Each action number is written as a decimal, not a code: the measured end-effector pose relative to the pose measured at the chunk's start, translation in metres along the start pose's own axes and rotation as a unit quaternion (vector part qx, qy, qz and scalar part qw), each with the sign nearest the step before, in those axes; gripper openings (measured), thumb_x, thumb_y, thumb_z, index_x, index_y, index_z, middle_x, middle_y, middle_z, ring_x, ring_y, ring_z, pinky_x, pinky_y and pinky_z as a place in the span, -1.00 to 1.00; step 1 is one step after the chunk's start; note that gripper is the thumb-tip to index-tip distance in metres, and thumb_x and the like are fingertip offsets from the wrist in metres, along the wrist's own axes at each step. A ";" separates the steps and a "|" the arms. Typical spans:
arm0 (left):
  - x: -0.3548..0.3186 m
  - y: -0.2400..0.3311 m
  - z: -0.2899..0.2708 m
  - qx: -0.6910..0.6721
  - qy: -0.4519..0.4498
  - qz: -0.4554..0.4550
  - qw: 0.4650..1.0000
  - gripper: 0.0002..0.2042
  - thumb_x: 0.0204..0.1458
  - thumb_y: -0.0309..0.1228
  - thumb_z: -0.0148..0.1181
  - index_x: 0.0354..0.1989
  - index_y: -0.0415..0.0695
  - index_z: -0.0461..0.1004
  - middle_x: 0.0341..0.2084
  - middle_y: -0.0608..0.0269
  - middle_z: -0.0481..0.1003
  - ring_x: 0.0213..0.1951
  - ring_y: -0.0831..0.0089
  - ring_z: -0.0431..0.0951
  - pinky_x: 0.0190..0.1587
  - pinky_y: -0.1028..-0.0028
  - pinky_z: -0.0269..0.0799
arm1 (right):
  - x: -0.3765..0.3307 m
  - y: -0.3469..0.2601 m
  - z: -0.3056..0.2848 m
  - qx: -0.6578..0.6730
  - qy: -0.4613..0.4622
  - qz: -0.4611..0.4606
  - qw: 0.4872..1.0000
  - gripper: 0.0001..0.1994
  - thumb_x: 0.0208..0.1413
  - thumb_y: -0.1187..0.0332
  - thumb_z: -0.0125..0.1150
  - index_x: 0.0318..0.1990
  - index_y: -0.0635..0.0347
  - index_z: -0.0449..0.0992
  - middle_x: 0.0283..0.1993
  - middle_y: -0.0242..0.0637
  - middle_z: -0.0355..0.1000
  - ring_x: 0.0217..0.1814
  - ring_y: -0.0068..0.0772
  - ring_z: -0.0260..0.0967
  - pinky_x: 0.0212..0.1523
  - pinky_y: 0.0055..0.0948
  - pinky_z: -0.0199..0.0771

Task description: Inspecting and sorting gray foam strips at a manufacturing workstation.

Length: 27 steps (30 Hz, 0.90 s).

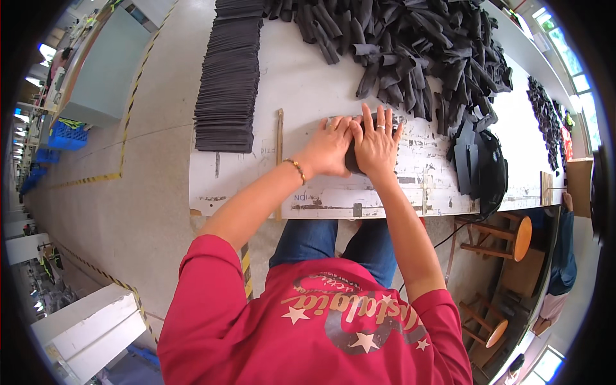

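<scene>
Your right hand [377, 146] lies flat with its fingers spread, pressing down on the dark cloth [351, 159]. Your left hand [332, 149] lies beside it, fingers stretched out and a bit bent, and the two hands touch. I cannot tell if your left palm pinches anything, because it hides what is under it. The cloth is right below your hands, and a bit of it shows between them. Under that is the white table [247, 183], with scuffs and old tape on it.

Just left of your left hand lies a thin stick [280, 157]. Right of your right hand sits a black bundle [493, 170], with flat dark strips [466, 157] by its near side. Past your left hand, to the left, a long row [228, 83] of flat dark pieces is packed tight and neat. Past your right hand, a big heap [430, 51] of curled dark pieces lies all mixed up.

My guess is that the neat row is done and the big heap is left, so a lot seems left. The cloth under your hands looks midway. Farther off to the right is one more dark heap [545, 115].
</scene>
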<state>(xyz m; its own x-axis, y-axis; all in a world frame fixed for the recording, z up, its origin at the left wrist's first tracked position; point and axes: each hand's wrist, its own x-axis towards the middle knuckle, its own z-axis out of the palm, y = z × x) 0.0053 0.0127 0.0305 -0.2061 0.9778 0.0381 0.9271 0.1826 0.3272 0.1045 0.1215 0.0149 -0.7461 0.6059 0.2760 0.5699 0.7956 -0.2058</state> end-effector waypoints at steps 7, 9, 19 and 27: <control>0.003 0.001 -0.002 -0.008 -0.001 0.011 1.000 0.20 -0.50 0.00 0.46 0.39 -0.20 -0.08 0.21 0.05 0.16 0.29 0.14 0.10 0.34 0.06 0.00 | 0.004 0.006 0.006 0.004 0.001 -0.006 1.000 -0.41 0.30 -0.14 -0.25 0.38 -0.11 0.19 0.43 0.02 0.06 0.53 0.07 -0.17 0.42 0.23 -0.33; -0.002 0.004 -0.004 0.013 -0.009 -0.018 1.000 0.19 -0.47 -0.02 0.45 0.40 -0.19 -0.10 0.24 0.07 0.14 0.30 0.14 0.10 0.34 0.00 -0.01 | 0.001 0.004 0.001 0.023 -0.017 -0.010 1.000 -0.40 0.31 -0.15 -0.28 0.40 -0.13 0.16 0.45 0.02 0.02 0.54 0.09 -0.21 0.42 0.25 -0.36; -0.003 0.004 -0.010 0.016 -0.027 -0.011 0.999 0.21 -0.45 -0.02 0.45 0.42 -0.19 -0.15 0.25 0.04 0.14 0.32 0.11 0.10 0.31 -0.13 0.00 | 0.037 0.031 -0.024 0.219 -0.036 0.066 0.973 -0.39 0.36 -0.15 -0.55 0.45 -0.16 0.02 0.52 -0.14 -0.11 0.59 -0.06 -0.38 0.47 0.10 -0.46; 0.003 0.004 -0.009 0.022 -0.041 -0.013 0.999 0.19 -0.45 0.02 0.46 0.39 -0.28 -0.07 0.25 0.02 0.15 0.31 0.12 0.12 0.32 -0.11 -0.01 | 0.040 0.035 0.005 0.008 -0.041 -0.052 0.998 -0.43 0.35 -0.13 -0.36 0.42 -0.18 0.09 0.49 -0.12 -0.02 0.58 -0.09 -0.28 0.47 0.13 -0.40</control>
<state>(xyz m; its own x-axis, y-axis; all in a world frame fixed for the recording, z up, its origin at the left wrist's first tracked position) 0.0054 0.0155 0.0406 -0.2049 0.9777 -0.0471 0.9353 0.2097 0.2849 0.0925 0.1737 0.0144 -0.8269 0.5176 0.2197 0.4827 0.8538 -0.1949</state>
